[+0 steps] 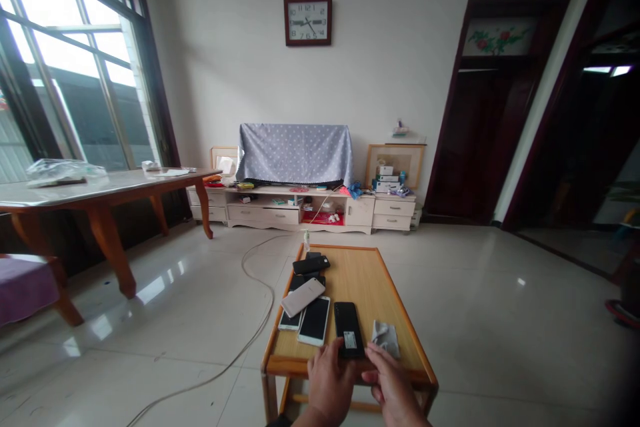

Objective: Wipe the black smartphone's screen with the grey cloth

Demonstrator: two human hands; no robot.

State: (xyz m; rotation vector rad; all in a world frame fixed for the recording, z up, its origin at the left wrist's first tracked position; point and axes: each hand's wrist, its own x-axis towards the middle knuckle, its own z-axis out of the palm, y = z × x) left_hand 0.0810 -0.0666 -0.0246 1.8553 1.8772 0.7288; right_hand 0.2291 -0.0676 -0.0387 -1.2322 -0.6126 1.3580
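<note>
Reaching with both hands to the near edge of a wooden desk (pixel 370 267). Curling the left hand (pixel 330 380) at the lower left corner of a black phone (pixel 345 319), touching there with the fingertips, but being unable to tell a firm grasp from a light touch. Keeping the right hand (pixel 389 379) unclenched, with the thumb apart from the fingers, close to the lower right corner of the same phone; being unable to tell contact from a narrow gap there. Seeing the black phone back side up at the middle of the near edge, bearing a pale label (pixel 350 340) on its lower half.

Noticing a crumpled grey wrapper (pixel 385 337) toward the near right corner of the desk, just beyond the right hand. Having a white phone (pixel 314 321) screen up just left of the black phone, and a white-edged phone (pixel 289 321) farther toward the left edge, partly under a pale pink phone (pixel 303 297) lying aslant. Spotting a second black phone (pixel 311 265) toward the far left corner, and a small bottle (pixel 307 240) standing at that corner. Facing a cabinet (pixel 285 215) against the wall, well beyond the far edge.
</note>
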